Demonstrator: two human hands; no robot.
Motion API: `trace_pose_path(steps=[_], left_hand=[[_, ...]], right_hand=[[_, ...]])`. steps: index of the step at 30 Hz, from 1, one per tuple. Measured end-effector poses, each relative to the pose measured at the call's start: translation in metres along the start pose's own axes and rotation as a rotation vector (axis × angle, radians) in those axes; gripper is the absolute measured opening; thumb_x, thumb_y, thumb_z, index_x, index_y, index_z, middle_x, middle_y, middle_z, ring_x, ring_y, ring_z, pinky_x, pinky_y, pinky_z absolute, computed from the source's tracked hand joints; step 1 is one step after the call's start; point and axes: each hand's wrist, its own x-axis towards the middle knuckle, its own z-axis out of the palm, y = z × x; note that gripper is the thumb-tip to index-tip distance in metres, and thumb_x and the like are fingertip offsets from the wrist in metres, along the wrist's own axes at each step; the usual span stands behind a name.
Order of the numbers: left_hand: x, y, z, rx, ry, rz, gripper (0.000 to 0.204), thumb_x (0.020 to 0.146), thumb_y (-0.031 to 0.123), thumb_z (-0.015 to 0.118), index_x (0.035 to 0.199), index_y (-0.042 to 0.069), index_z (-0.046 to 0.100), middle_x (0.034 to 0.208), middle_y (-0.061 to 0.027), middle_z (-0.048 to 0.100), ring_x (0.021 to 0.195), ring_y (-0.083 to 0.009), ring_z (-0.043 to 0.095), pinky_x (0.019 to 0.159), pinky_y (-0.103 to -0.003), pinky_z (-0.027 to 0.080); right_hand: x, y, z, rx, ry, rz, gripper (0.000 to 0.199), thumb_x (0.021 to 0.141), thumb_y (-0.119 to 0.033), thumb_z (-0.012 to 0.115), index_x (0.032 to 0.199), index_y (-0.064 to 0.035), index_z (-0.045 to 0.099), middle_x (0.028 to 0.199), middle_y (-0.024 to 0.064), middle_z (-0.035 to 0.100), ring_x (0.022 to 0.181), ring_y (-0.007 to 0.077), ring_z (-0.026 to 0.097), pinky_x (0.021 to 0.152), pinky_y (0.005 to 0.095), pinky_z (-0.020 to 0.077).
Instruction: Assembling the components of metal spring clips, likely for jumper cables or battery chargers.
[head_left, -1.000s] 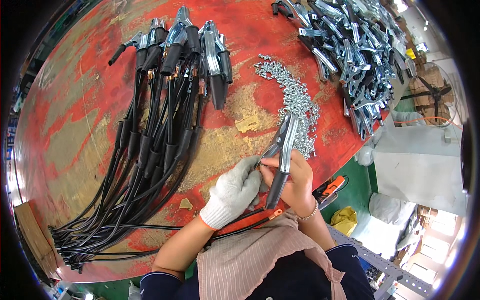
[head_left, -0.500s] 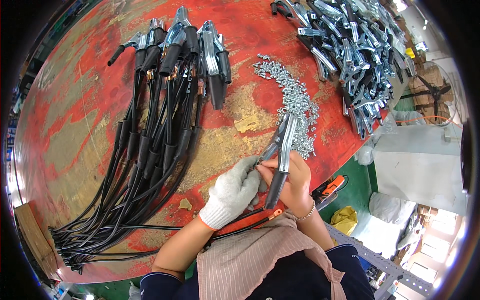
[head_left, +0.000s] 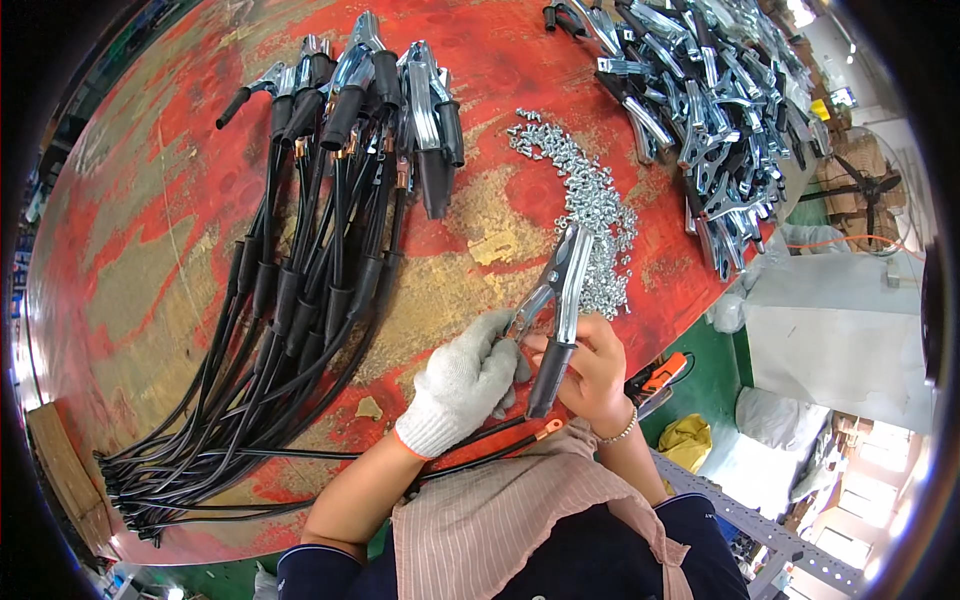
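My left hand (head_left: pixel 460 385), in a white knit glove, grips one arm of a metal spring clamp (head_left: pixel 567 285) at the table's near edge. The clamp's jaws point away from me, and its other arm, with a black sleeve (head_left: pixel 550 382), points back toward me. Bare, my right hand (head_left: pixel 600 385) is just behind that sleeve, its fingers curled in; the sleeve partly hides the fingertips, so what they pinch is unclear. Below the hands lies a black cable with a copper lug (head_left: pixel 551 428) at its end. Just beyond the clamp spreads a pile of small silvery screws (head_left: pixel 590 195).
A bundle of black cables (head_left: pixel 290 300) with clamps at the far ends covers the left of the worn red table (head_left: pixel 480 60). Many loose clamps (head_left: pixel 720 120) are heaped at the far right. An orange-and-black tool (head_left: pixel 663 375) and a fan (head_left: pixel 868 185) are beyond the right edge.
My right hand has drawn back slightly to the right, away from my left fingers. More of the clamp's gripped arm shows. The clamp has barely moved.
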Motion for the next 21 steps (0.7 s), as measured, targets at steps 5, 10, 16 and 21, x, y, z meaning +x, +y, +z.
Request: trace_pose_path(steps=[5, 10, 16, 21], left_hand=[[0.001, 0.0, -0.001, -0.014, -0.015, -0.024, 0.028, 0.096, 0.007, 0.048, 0.122, -0.001, 0.054, 0.08, -0.0055, 0.063, 0.059, -0.0082, 0.058, 0.051, -0.025, 0.049], [0.002, -0.006, -0.001, 0.048, -0.019, 0.014, 0.033, 0.096, 0.015, 0.049, 0.126, 0.0, 0.051, 0.075, -0.0078, 0.067, 0.056, -0.0126, 0.063, 0.053, -0.028, 0.053], [0.003, -0.009, 0.001, 0.033, -0.029, 0.027, 0.033, 0.096, 0.014, 0.049, 0.125, 0.001, 0.052, 0.074, -0.0075, 0.068, 0.055, -0.0128, 0.064, 0.054, -0.029, 0.053], [0.004, -0.013, 0.007, 0.107, -0.009, 0.08, 0.031, 0.097, 0.009, 0.048, 0.126, -0.001, 0.052, 0.076, -0.0053, 0.063, 0.055, -0.0091, 0.058, 0.049, -0.025, 0.049]], right_hand=[[0.012, -0.009, -0.004, -0.02, -0.025, -0.026, 0.039, 0.067, -0.01, 0.081, 0.105, -0.007, 0.074, 0.087, 0.0058, 0.059, 0.075, 0.0225, 0.058, 0.065, 0.0326, 0.0473], [0.014, -0.011, -0.002, -0.003, 0.015, -0.043, 0.033, 0.072, -0.014, 0.08, 0.103, -0.0059, 0.074, 0.084, 0.0064, 0.059, 0.075, 0.0234, 0.058, 0.064, 0.0322, 0.0468], [0.017, -0.008, -0.002, 0.036, 0.052, -0.071, 0.036, 0.067, -0.007, 0.079, 0.102, -0.0082, 0.073, 0.09, 0.0069, 0.066, 0.069, 0.024, 0.06, 0.059, 0.0335, 0.0469], [0.011, -0.002, -0.006, 0.064, 0.049, -0.071, 0.036, 0.068, -0.01, 0.079, 0.103, -0.0077, 0.073, 0.092, 0.0082, 0.067, 0.07, 0.0257, 0.062, 0.06, 0.0352, 0.048]])
